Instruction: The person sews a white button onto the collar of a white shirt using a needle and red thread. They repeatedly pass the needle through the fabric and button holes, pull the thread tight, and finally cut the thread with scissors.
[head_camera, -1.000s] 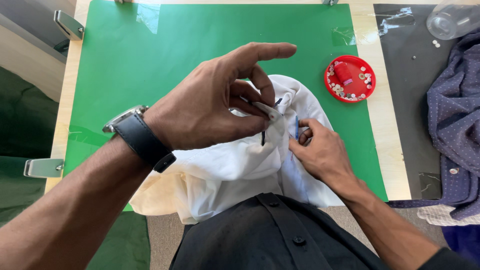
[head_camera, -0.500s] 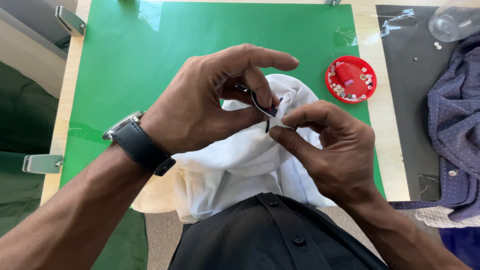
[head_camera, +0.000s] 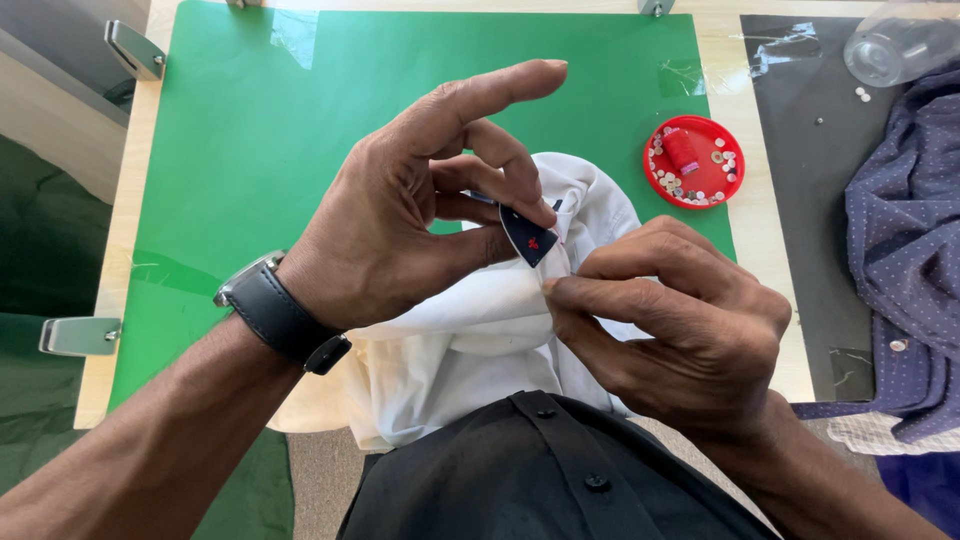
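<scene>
Compared with half a second ago, both hands sit a bit lower and closer to the camera, and the small dark navy fabric tab with a red mark (head_camera: 528, 237) now shows flat between the fingers instead of edge-on.

Left hand (head_camera: 400, 215), the one with the black-strapped wristwatch (head_camera: 275, 312), has thumb and middle fingers closed on that tab, index finger sticking straight out, free. Right hand (head_camera: 680, 320) is curled tight, fingertips pinched together right at the edge of the crumpled white cotton shirt (head_camera: 470, 340), just below the tab. Can't tell whether there's a needle or thread in that pinch, too small to see.

Shirt is bunched on the green cutting mat (head_camera: 250, 150), partly hanging off the near table edge. Round red plastic tray of buttons and red thread (head_camera: 695, 162) sits well off to the right, with a dotted navy shirt (head_camera: 905, 240) beyond it.

Risk as I see it: the tab slipping out of line if the left pinch loosens, or a pricked fingertip, since the fingers are so crowded.
</scene>
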